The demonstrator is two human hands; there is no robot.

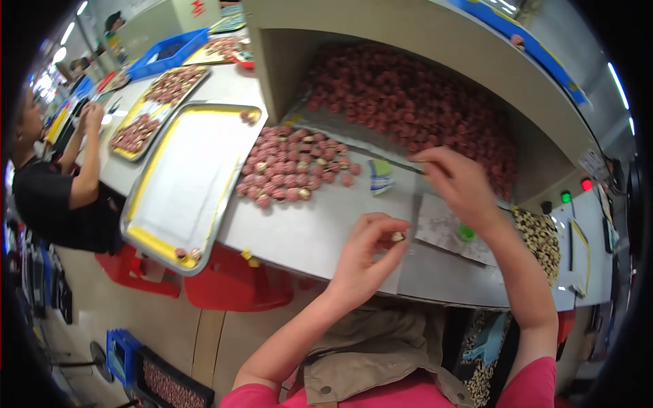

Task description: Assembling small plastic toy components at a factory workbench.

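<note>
My left hand (365, 262) is closed in a pinch over the table's front edge, with a small pale-and-dark round piece (398, 236) between thumb and fingers. Farther right, my right hand (464, 187) is raised, its thumb and fingertips pressed together; anything they hold is too small to make out. Below it lies a greyish board (442, 221) with a bright green round thing (466, 232) on it. Left of the right hand sits a small green-and-blue packet (381, 178). A loose pile of reddish round pieces (289, 170), some showing pale parts, spreads over the table.
A deep shelf bay holds a heap of reddish pieces (415, 95). A yellow-rimmed metal tray (228, 197) overhangs the table at left, beside a filled tray (139, 130). Pale-and-dark pieces (537, 238) lie at right. A co-worker (61, 190) sits left, near red stools (231, 279).
</note>
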